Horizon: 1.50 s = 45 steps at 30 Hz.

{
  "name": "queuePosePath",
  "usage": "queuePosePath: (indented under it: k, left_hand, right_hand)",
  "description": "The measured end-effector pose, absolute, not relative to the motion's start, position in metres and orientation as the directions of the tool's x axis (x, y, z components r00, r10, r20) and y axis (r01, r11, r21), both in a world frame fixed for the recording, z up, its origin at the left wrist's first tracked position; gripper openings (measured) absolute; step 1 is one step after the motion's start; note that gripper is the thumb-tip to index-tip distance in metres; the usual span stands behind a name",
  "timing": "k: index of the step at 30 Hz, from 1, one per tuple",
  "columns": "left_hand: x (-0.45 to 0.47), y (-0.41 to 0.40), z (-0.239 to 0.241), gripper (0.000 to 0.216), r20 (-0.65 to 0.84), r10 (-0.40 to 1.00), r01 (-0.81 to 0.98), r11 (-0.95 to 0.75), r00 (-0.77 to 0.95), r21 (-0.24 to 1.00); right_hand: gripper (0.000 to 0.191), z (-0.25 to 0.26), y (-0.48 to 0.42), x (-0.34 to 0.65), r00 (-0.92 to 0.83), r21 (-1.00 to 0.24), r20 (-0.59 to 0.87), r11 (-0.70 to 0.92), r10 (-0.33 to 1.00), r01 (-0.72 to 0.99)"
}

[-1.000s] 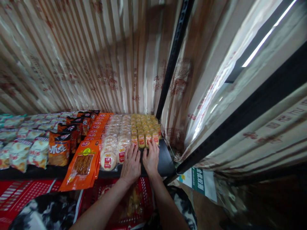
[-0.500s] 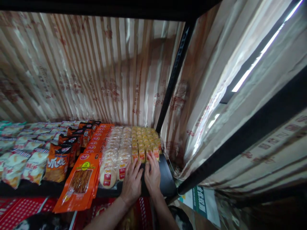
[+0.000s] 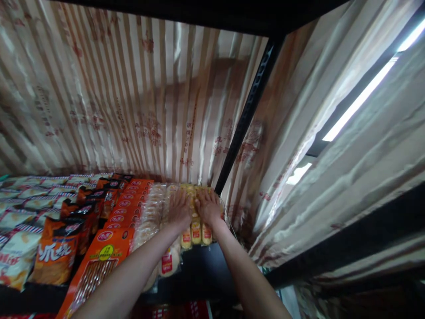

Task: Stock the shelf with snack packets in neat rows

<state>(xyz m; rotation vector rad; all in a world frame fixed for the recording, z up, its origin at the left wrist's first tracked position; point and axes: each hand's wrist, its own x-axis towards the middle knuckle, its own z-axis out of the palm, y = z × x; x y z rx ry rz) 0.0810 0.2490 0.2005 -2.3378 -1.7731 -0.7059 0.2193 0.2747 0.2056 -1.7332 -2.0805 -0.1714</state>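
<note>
Rows of small yellow wrapped snack packs (image 3: 196, 231) stand at the right end of a black shelf (image 3: 206, 270). My left hand (image 3: 179, 209) lies over the left edge of these packs, palm down, with its fingers stretched toward the back. Beside it, my right hand (image 3: 209, 207) rests flat on the packs at the right, fingers spread. Neither hand grips anything. Clear-wrapped round crackers (image 3: 170, 261) with red labels line up left of the packs, partly covered by my left hand and forearm.
Further left are orange stick-snack bags (image 3: 99, 261), orange-and-black snack bags (image 3: 56, 250) and white snack bags (image 3: 20, 254). A black upright post (image 3: 244, 119) rises at the shelf's right back corner. Wrinkled printed sheeting (image 3: 149, 102) hangs behind and at the right.
Both hands have moved from the front edge of the yellow packs to farther back over their tops. The view has come closer to the shelf.
</note>
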Motion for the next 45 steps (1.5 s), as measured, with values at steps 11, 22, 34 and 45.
queuePosePath:
  k: [11, 22, 34, 45]
  left_hand:
    - [0.096, 0.297, 0.191, 0.05, 0.186, 0.946, 0.94, -0.296, 0.264, 0.17]
    - [0.089, 0.298, 0.171, 0.048, 0.278, 0.877, 0.903, -0.424, 0.391, 0.071]
    - [0.088, 0.295, 0.182, 0.048, 0.165, 0.914, 0.919, -0.387, 0.371, 0.08]
    - [0.092, 0.306, 0.196, 0.05, 0.129, 0.945, 0.948, -0.312, 0.302, 0.065]
  right_hand:
    - [0.053, 0.217, 0.298, 0.216, -0.07, -0.049, -0.017, 0.069, 0.997, 0.996]
    - [0.054, 0.203, 0.299, 0.212, -0.047, -0.091, -0.069, 0.041, 0.996, 0.995]
    - [0.054, 0.203, 0.289, 0.208, -0.045, -0.119, -0.017, 0.043, 0.999, 0.992]
    - [0.053, 0.212, 0.314, 0.203, -0.022, -0.139, 0.064, 0.03, 0.998, 0.99]
